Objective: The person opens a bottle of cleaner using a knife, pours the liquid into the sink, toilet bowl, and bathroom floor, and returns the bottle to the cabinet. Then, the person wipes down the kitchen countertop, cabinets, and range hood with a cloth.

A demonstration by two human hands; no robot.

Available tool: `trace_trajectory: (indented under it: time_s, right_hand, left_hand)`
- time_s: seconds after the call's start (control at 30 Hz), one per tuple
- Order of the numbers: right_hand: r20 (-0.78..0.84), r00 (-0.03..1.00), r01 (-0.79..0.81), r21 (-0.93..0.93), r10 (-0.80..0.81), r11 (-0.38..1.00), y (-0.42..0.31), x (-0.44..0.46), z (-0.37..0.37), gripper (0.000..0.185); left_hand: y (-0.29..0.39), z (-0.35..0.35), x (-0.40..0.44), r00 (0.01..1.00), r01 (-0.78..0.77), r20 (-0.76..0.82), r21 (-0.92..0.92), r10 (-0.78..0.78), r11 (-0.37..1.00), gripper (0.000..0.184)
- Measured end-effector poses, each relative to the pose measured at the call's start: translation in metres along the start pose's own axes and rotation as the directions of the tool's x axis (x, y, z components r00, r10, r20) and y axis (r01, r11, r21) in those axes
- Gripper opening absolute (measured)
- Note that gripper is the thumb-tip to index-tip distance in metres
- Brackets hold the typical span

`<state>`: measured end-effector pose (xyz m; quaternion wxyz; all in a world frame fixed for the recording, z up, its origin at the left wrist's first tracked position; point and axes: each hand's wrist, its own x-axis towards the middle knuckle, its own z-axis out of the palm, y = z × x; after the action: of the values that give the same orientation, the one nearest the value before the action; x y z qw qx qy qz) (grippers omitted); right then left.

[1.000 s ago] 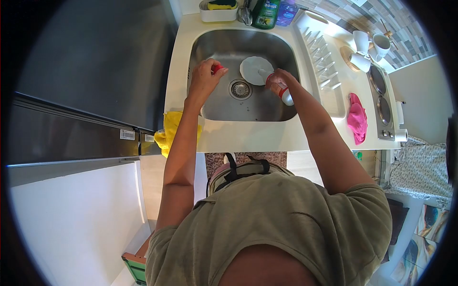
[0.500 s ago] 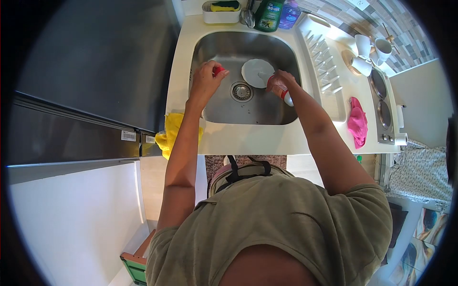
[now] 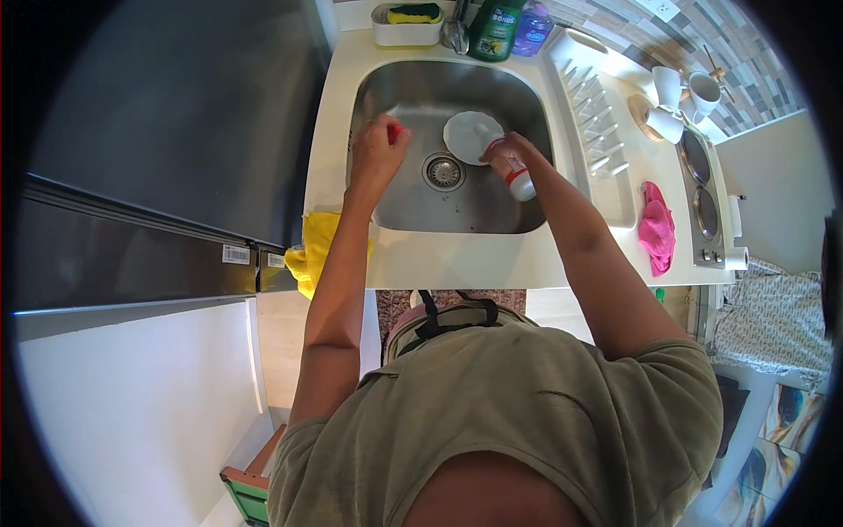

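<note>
My left hand (image 3: 376, 154) is closed around a small red cap (image 3: 396, 133), over the left side of the steel sink (image 3: 413, 206). On the right side, my right hand (image 3: 512, 151) grips a white bottle (image 3: 522, 184) with a red label, tilted so that its white neck points toward a white plate (image 3: 464, 132). That plate lies in the sink behind the drain (image 3: 443, 172). Whether anything flows from the bottle I cannot tell.
Behind the sink stand a sponge holder (image 3: 407, 32), the faucet (image 3: 456, 35), a green bottle (image 3: 496, 31) and a purple bottle (image 3: 532, 31). A dish rack (image 3: 599, 123) and pink cloth (image 3: 657, 230) are at right. A yellow cloth (image 3: 318, 250) hangs over the front edge.
The bottle in my right hand has turned, so more of its white base shows. My left hand has shifted slightly left with the red cap.
</note>
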<state>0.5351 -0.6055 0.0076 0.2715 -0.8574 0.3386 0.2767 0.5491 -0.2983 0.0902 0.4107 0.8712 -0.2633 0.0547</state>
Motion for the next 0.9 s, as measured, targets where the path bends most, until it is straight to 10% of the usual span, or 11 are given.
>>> trace_trajectory:
  time_s: [0.1, 0.17, 0.23, 0.33, 0.5, 0.7, 0.9]
  right_hand:
    - [-0.056, 0.974, 0.213, 0.538, -0.218, 0.816, 0.004, -0.034, 0.007, 0.092]
    - [-0.139, 0.930, 0.356, 0.575, -0.341, 0.737, 0.010, -0.037, 0.018, 0.089]
    - [-0.477, 0.623, 0.773, 0.497, -0.620, 0.395, 0.016, -0.063, 0.035, 0.089]
    - [-0.562, 0.546, 0.819, 0.515, -0.622, 0.253, 0.010, -0.134, 0.037, 0.087]
    - [-0.622, 0.488, 0.861, 0.459, -0.612, 0.220, 0.017, -0.168, 0.043, 0.087]
    - [-0.692, 0.421, 0.906, 0.358, -0.586, 0.227, 0.042, -0.203, 0.037, 0.085]
    - [-0.609, 0.515, 0.854, 0.306, -0.604, 0.420, 0.089, -0.247, 0.034, 0.086]
  left_hand:
    - [0.010, 0.003, 0.003, 0.973, 0.210, -0.010, -0.386, -0.231, 0.898, 0.020]
    - [0.011, 0.010, 0.002, 0.934, 0.288, 0.055, -0.704, -0.354, 0.649, 0.018]
    - [0.016, 0.013, 0.003, 0.942, 0.291, 0.128, -0.770, -0.309, 0.568, 0.019]
    - [0.050, 0.008, -0.001, 0.955, 0.293, 0.228, -0.836, -0.191, 0.465, 0.021]
    - [0.102, 0.009, -0.007, 0.950, 0.284, 0.309, -0.905, 0.032, 0.316, 0.021]
    - [0.149, 0.004, -0.024, 0.903, 0.236, 0.396, -0.781, 0.166, 0.578, 0.022]
    - [0.189, -0.005, -0.037, 0.643, 0.554, 0.737, -0.635, 0.209, 0.538, 0.023]
